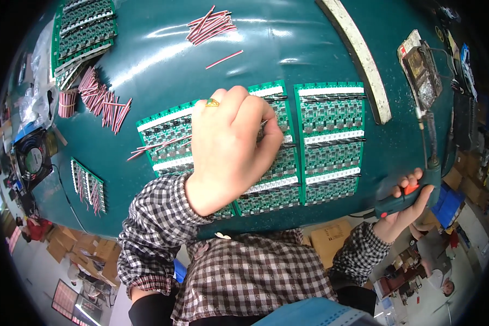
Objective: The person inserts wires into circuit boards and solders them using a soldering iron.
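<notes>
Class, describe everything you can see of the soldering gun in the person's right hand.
The soldering gun is pistol-shaped, dark green and plastic-looking, with an orange-red trigger and a red spot at the end of its grip. Two slender, metal-looking rods extend from its front, pointing away from the person toward a stained holder on the green table. The right hand wraps the grip; whether the rods touch the holder is unclear.
</notes>
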Tool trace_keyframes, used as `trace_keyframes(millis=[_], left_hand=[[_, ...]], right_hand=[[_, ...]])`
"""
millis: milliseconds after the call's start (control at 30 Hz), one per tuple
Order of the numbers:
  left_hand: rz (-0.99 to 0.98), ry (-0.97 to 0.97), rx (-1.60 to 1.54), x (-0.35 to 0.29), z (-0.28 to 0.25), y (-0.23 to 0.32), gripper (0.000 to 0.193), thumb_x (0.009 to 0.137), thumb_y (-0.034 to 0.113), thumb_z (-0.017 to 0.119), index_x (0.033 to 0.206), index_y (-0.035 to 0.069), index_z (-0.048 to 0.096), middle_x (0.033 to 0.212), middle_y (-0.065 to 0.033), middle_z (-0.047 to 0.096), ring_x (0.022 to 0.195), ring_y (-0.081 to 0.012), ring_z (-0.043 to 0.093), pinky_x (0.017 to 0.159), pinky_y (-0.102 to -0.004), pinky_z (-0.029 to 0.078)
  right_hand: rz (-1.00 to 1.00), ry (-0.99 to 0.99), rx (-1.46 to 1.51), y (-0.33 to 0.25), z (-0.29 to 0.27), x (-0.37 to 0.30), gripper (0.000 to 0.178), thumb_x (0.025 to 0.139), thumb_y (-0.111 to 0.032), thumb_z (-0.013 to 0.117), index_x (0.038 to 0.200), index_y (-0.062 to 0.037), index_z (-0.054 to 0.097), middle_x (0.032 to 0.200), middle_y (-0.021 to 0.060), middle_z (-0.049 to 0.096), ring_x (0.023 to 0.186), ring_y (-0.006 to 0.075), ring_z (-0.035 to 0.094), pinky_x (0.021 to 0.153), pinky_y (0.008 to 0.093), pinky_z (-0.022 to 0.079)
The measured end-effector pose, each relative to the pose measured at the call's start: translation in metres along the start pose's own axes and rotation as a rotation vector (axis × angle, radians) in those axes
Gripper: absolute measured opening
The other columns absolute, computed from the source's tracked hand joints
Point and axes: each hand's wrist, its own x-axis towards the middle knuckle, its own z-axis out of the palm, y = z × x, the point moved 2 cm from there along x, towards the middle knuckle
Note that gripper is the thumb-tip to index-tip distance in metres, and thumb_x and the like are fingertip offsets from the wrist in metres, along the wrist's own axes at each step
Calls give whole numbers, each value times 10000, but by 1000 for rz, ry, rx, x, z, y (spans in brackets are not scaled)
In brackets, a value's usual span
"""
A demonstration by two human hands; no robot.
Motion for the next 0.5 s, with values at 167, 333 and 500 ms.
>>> trace_keyframes(millis=[167, 333, 500], left_hand=[[30, 18, -210, 7, -21, -5, 97, 720, 46, 609, 807, 52, 566, 781, -85, 520, 739, -250, 512, 663, -340, 391], [-77, -122, -72, 25, -28, -20, 163, 696, 71, 660, 808, 10, 559, 810, -84, 534, 769, -219, 524, 686, -298, 416], [-175, -291, -331, 32, -29, -30, 242, 686, 52, 696, 852, 1, 527, 823, -36, 556, 792, -105, 533, 733, -228, 431]], right_hand=[[35, -141, 263, -8, -19, 11, 356, 897, -330, 450, 1029, -8, 376, 882, 90, 491, 876, 220, 534, 659, 313, 533], [1, -205, 300, 3, -26, 19, 363, 892, -331, 462, 1024, -3, 376, 873, 95, 484, 865, 212, 522, 630, 303, 526], [-58, -220, 299, 4, -27, 18, 371, 885, -335, 477, 1020, -4, 378, 866, 88, 478, 836, 200, 512, 597, 290, 513]])
